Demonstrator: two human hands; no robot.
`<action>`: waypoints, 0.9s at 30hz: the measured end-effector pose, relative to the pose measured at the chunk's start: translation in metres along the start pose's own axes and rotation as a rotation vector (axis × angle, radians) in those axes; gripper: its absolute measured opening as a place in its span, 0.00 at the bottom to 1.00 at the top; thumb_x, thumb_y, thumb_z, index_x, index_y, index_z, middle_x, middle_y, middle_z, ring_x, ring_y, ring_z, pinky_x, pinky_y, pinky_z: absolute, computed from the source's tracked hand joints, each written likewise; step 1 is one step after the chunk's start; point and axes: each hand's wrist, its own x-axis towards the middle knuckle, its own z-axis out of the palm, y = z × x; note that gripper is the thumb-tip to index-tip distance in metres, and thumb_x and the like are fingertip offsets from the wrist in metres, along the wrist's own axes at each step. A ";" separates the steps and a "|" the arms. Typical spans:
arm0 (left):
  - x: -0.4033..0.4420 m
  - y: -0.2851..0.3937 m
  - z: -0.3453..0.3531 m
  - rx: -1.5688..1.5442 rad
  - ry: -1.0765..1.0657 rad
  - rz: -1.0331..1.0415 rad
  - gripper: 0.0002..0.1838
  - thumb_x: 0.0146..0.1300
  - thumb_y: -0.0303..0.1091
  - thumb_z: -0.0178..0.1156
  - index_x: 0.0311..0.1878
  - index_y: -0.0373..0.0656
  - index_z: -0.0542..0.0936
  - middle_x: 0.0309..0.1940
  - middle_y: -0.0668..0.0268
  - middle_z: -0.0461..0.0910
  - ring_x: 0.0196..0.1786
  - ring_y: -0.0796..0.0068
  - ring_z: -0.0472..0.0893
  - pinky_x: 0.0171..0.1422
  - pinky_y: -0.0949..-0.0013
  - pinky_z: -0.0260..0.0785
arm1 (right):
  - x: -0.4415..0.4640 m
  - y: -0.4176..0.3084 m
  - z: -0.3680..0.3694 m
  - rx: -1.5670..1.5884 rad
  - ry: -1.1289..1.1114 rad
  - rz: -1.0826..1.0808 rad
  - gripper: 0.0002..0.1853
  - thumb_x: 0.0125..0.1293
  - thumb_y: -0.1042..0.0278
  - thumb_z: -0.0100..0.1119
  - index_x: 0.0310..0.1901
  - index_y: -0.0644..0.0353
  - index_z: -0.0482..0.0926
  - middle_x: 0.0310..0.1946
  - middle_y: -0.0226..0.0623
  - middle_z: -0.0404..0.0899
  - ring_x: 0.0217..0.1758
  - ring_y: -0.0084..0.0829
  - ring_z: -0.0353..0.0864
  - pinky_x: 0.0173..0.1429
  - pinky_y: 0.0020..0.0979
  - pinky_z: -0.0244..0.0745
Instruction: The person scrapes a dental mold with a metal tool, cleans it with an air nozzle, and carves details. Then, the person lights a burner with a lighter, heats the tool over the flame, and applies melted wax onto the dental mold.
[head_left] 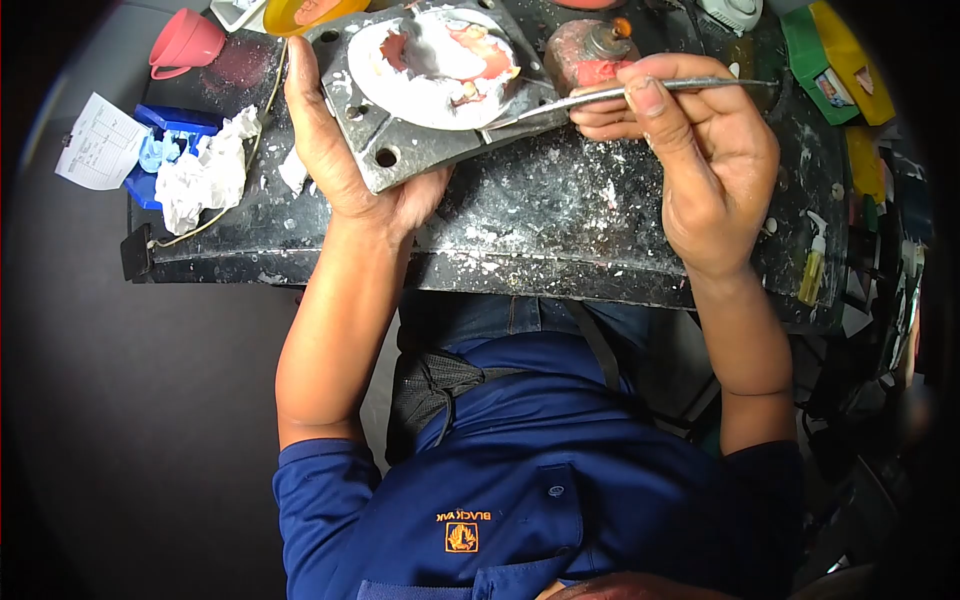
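Observation:
My left hand (345,165) grips a grey metal denture flask half (395,165) from its left side and below, with the thumb along its edge. It is held tilted above the bench. White plaster (425,108) fills its round middle, and a pink denture base (487,52) with a few teeth shows in the plaster. My right hand (710,165) pinches a thin metal carving tool (590,97) between thumb and fingers. The tool's tip lies close to the plaster's lower right rim; I cannot tell whether it touches. The fingers' undersides are partly hidden.
Behind the right fingers stands a spirit lamp (580,60). Crumpled white paper (210,175) and a blue box (180,120) sit at the left, below a pink cup (187,45). A yellow bowl (290,15) is at the back. Plaster crumbs litter the black bench (560,220). A yellow-handled tool (812,270) lies right.

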 end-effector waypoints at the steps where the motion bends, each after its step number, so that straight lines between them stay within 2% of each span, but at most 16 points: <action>1: 0.000 0.000 0.000 -0.007 -0.022 -0.016 0.40 0.69 0.72 0.54 0.69 0.46 0.74 0.62 0.61 0.79 0.65 0.58 0.78 0.73 0.45 0.68 | 0.000 0.000 0.000 -0.001 -0.002 0.003 0.08 0.79 0.77 0.52 0.51 0.74 0.76 0.38 0.54 0.87 0.39 0.39 0.91 0.47 0.37 0.91; 9: 0.001 0.001 0.000 0.017 0.017 0.009 0.41 0.69 0.72 0.54 0.69 0.44 0.74 0.63 0.60 0.79 0.65 0.57 0.78 0.74 0.44 0.68 | 0.005 0.001 -0.020 0.070 0.015 0.053 0.10 0.80 0.74 0.50 0.52 0.74 0.76 0.41 0.56 0.86 0.43 0.40 0.91 0.50 0.37 0.90; 11: 0.001 0.001 0.001 0.007 0.027 0.001 0.41 0.69 0.72 0.54 0.68 0.44 0.74 0.63 0.60 0.79 0.65 0.57 0.78 0.74 0.43 0.67 | 0.011 0.006 -0.042 0.168 0.106 0.103 0.11 0.80 0.72 0.50 0.53 0.74 0.76 0.45 0.58 0.86 0.47 0.43 0.90 0.56 0.39 0.88; 13: -0.001 0.002 0.002 0.014 0.052 -0.008 0.41 0.69 0.72 0.54 0.68 0.44 0.75 0.63 0.60 0.79 0.66 0.57 0.77 0.75 0.43 0.66 | 0.015 0.014 -0.059 0.075 0.302 0.193 0.12 0.80 0.72 0.51 0.53 0.74 0.76 0.47 0.60 0.86 0.50 0.46 0.90 0.59 0.40 0.87; 14: -0.001 0.002 0.001 0.009 0.040 -0.020 0.42 0.69 0.72 0.54 0.68 0.43 0.75 0.65 0.60 0.78 0.67 0.56 0.76 0.76 0.43 0.65 | 0.018 0.019 -0.067 0.140 0.363 0.229 0.12 0.80 0.72 0.53 0.53 0.74 0.77 0.48 0.61 0.85 0.52 0.47 0.89 0.62 0.41 0.85; 17: -0.002 0.002 0.003 0.020 0.087 -0.028 0.45 0.66 0.72 0.57 0.74 0.45 0.71 0.71 0.56 0.73 0.72 0.50 0.72 0.77 0.35 0.62 | 0.017 0.033 -0.079 0.182 0.292 0.286 0.12 0.81 0.69 0.52 0.53 0.72 0.76 0.49 0.59 0.85 0.53 0.47 0.88 0.63 0.42 0.84; 21: 0.000 0.002 0.003 0.012 0.101 0.001 0.45 0.66 0.71 0.57 0.74 0.45 0.71 0.72 0.56 0.72 0.72 0.50 0.71 0.77 0.36 0.62 | 0.014 0.044 -0.088 0.169 0.185 0.386 0.10 0.81 0.70 0.51 0.54 0.69 0.75 0.49 0.55 0.84 0.52 0.42 0.88 0.62 0.39 0.84; 27: -0.002 0.002 0.004 0.024 0.105 -0.003 0.46 0.65 0.71 0.58 0.74 0.45 0.70 0.72 0.57 0.72 0.72 0.51 0.72 0.76 0.36 0.63 | 0.014 0.054 -0.093 0.157 0.145 0.447 0.10 0.80 0.68 0.54 0.53 0.67 0.75 0.48 0.52 0.85 0.51 0.40 0.88 0.61 0.38 0.85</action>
